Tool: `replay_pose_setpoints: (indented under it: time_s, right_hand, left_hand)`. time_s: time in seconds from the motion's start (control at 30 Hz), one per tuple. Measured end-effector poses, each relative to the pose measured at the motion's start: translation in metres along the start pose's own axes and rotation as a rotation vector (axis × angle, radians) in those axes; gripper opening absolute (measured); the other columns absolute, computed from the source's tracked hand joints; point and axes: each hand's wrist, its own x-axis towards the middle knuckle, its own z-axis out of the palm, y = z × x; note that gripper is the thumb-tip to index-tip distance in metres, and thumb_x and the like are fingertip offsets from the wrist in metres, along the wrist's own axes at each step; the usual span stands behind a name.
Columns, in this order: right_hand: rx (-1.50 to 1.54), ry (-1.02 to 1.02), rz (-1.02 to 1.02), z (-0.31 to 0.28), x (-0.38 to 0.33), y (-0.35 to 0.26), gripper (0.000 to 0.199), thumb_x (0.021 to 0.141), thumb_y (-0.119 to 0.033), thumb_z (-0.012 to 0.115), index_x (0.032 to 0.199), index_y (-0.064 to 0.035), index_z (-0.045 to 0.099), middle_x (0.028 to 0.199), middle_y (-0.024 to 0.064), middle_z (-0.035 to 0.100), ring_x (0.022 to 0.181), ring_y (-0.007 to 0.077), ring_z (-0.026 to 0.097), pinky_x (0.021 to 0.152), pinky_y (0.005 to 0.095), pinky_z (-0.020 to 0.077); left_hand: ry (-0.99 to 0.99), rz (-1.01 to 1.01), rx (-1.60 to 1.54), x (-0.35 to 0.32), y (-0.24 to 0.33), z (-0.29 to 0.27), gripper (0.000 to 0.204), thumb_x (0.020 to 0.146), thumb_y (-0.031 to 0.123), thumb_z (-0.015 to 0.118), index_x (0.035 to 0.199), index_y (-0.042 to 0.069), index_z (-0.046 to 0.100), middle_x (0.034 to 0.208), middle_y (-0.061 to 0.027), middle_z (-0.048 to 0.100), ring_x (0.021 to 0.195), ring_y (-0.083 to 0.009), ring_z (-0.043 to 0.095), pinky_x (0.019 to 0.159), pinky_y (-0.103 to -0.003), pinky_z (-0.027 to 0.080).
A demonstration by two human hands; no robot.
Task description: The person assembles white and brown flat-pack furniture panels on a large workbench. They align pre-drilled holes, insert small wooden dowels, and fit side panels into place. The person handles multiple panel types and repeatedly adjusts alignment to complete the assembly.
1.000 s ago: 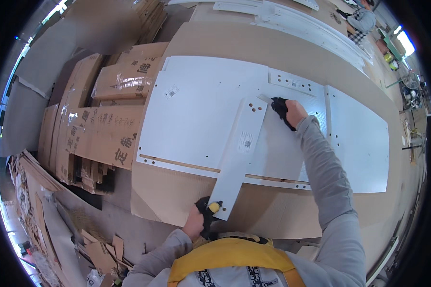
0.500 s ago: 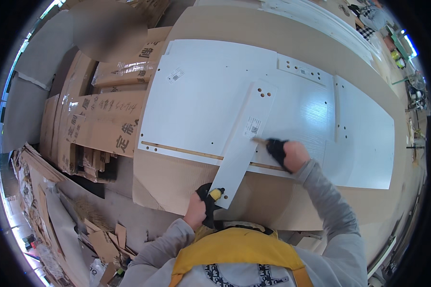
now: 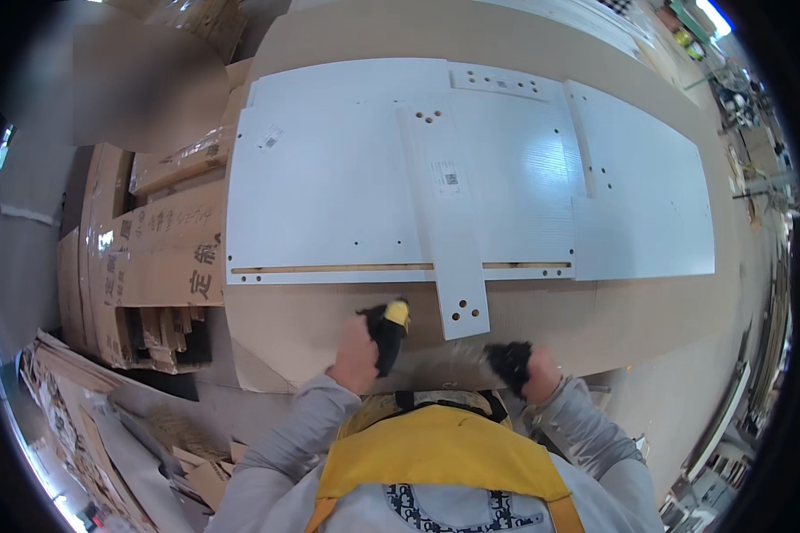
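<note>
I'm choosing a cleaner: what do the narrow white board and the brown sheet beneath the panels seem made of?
Narrow white board: probably engineered wood, smooth white coating; its holes look brown inside. Brown sheet: likely cardboard, matte, plain paper-like surface.

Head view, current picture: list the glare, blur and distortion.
Head view: bluish-white sheen on the white panel right of the labelled strip; head view: right hand looks smeared, perhaps by motion; head view: soft blurred patch at upper left hides what is there; head view: black corners, straight edges bowing toward the rim.
</note>
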Motion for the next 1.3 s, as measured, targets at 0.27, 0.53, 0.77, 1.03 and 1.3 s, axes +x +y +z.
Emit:
replay_pose_setpoints:
  time_s: [0.27, 0.53, 0.77, 1.03, 1.3]
  right_hand:
    - [-0.014, 0.253, 0.077, 0.004, 0.035, 0.038, 0.015, 0.067, -0.011, 0.066, 0.080, -0.0041, 0.065, 0.075, 0.0173, 0.061, 0.069, 0.0369, 0.060, 0.063, 0.0449, 0.0491]
    - [0.019, 0.323, 0.181, 0.021, 0.002, 0.006, 0.021, 0.060, -0.004, 0.064, 0.081, -0.0065, 0.065, 0.072, 0.0164, 0.060, 0.066, 0.0352, 0.058, 0.060, 0.0434, 0.0486]
    - [-0.004, -0.081, 0.165, 0.069, 0.028, -0.083, 0.010, 0.069, -0.015, 0.060, 0.071, -0.0062, 0.062, 0.075, 0.0134, 0.061, 0.071, 0.0312, 0.062, 0.063, 0.0424, 0.0510]
    - [0.013, -0.790, 0.180, -0.003, -0.047, -0.063, 0.020, 0.070, -0.011, 0.059, 0.088, -0.0019, 0.063, 0.089, 0.0206, 0.064, 0.089, 0.0379, 0.062, 0.078, 0.0451, 0.0509]
    - [0.998, 0.138, 0.633, -0.115, 0.040, -0.051, 0.024, 0.086, -0.006, 0.060, 0.110, -0.0039, 0.055, 0.089, 0.0068, 0.061, 0.073, 0.0159, 0.059, 0.062, 0.0275, 0.0476]
  left_hand:
    - [0.099, 1.096, 1.118, 0.136, 0.143, 0.061, 0.043, 0.084, 0.035, 0.058, 0.123, 0.019, 0.059, 0.134, -0.0138, 0.049, 0.123, -0.0323, 0.045, 0.107, -0.043, 0.029]
    - [-0.004, 0.763, 1.354, 0.164, 0.131, 0.071, 0.040, 0.082, 0.027, 0.061, 0.121, 0.024, 0.059, 0.098, -0.0149, 0.066, 0.090, -0.0344, 0.062, 0.091, -0.041, 0.045]
    - [0.041, 0.850, 1.275, 0.169, 0.124, 0.070, 0.040, 0.081, 0.030, 0.062, 0.121, 0.024, 0.060, 0.100, -0.0149, 0.066, 0.089, -0.0349, 0.062, 0.089, -0.041, 0.046]
    - [0.100, 1.046, 1.337, 0.138, 0.116, 0.075, 0.056, 0.084, 0.048, 0.052, 0.131, 0.018, 0.050, 0.136, -0.0175, 0.044, 0.127, -0.0309, 0.041, 0.110, -0.041, 0.027]
    - [-0.328, 0.959, 1.059, 0.000, 0.053, 0.095, 0.069, 0.081, 0.041, 0.060, 0.137, 0.005, 0.041, 0.142, -0.0222, 0.036, 0.136, -0.0330, 0.028, 0.113, -0.047, 0.018]
